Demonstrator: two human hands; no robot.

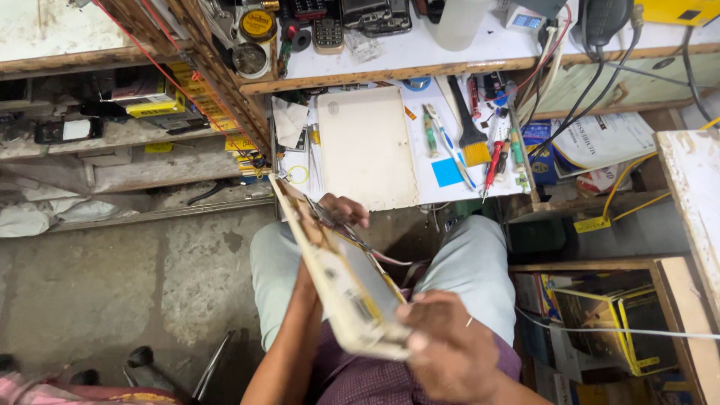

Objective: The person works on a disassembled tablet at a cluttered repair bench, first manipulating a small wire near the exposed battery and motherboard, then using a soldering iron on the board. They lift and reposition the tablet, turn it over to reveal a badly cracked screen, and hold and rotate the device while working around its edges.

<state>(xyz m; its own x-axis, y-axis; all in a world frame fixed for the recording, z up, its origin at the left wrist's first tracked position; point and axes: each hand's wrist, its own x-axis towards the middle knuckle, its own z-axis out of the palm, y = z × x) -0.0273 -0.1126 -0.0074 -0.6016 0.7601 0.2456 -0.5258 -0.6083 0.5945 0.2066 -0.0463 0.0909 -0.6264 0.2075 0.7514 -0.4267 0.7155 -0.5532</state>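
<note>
Both hands grip opened device panel (337, 274) edge-on above lap: right hand (448, 349) clamps near end, left hand (341, 210) far end. Workbench (367, 150) edge just beyond panel; bare floor (112, 277) left of panel.

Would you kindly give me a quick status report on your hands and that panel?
Right hand grips the opened flat panel's near end. Left hand on its far side, by the wires. Panel tilted over the lap, clear of the workbench.

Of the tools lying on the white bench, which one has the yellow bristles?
The flat brush with the black handle: its yellow bristles fan out at the near end. The red-handled screwdriver beside it and the green-handled tool have none.
</note>
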